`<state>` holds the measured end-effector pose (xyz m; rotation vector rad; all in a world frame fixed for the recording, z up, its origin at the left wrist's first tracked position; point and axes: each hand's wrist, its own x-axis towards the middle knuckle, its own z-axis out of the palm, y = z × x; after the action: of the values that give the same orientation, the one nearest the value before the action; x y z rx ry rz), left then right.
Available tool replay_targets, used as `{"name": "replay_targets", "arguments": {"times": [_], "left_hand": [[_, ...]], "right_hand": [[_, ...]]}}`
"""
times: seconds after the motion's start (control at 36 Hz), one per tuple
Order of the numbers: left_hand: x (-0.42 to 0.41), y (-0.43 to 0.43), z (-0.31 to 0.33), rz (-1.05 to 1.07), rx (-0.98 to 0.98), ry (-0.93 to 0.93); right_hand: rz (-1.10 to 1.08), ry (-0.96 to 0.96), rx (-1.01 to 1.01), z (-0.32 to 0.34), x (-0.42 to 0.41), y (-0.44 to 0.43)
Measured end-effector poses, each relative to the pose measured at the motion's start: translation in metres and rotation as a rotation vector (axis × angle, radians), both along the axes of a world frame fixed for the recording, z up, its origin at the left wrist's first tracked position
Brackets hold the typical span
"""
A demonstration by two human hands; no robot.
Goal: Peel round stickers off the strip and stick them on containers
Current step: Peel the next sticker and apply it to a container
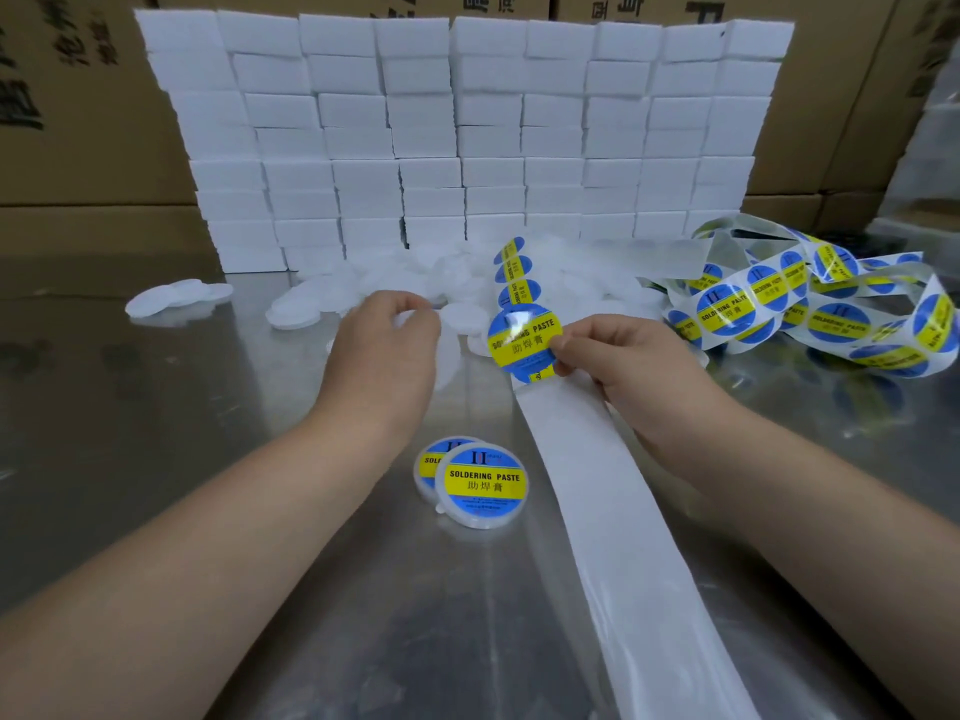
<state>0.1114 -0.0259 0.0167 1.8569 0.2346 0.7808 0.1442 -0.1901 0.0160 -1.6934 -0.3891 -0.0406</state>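
Cardboard cartons and a wall of white blocks stood behind the steel table (218, 459). Two labelled containers (479, 483) lay finished near the person. A heap of blanks (467, 283) and a tangled sticker strip (810, 309) waited, so most of the work seemed left. The right hand (623, 366) pinched a round sticker (524, 339) by its edge, above bare backing (613, 511). The left hand (384, 350) curled round a blank container (410, 318) at the heap.

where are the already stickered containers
Head view, centre: the two labelled containers overlap on the table, between the forearms, just left of the bare backing strip.
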Motion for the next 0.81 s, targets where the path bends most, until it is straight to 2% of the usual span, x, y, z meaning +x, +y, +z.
{"name": "replay_targets", "arguments": {"times": [0.17, 0.33, 0.53, 0.67, 0.81], "left_hand": [[0.004, -0.002, -0.004, -0.155, -0.231, 0.089], [-0.003, -0.006, 0.000, -0.364, -0.498, 0.097], [-0.007, -0.008, -0.001, -0.509, -0.581, 0.089], [-0.009, -0.008, 0.000, -0.522, -0.638, 0.076], [-0.008, -0.008, -0.001, -0.532, -0.613, 0.052]], "right_hand": [[0.150, 0.015, -0.066, -0.005, -0.001, 0.003], [0.194, 0.011, -0.084, -0.005, -0.002, 0.004], [0.233, 0.020, -0.040, -0.005, -0.003, 0.004], [0.241, 0.017, -0.039, -0.004, -0.003, 0.004], [0.239, 0.018, -0.038, -0.005, -0.002, 0.004]]}}
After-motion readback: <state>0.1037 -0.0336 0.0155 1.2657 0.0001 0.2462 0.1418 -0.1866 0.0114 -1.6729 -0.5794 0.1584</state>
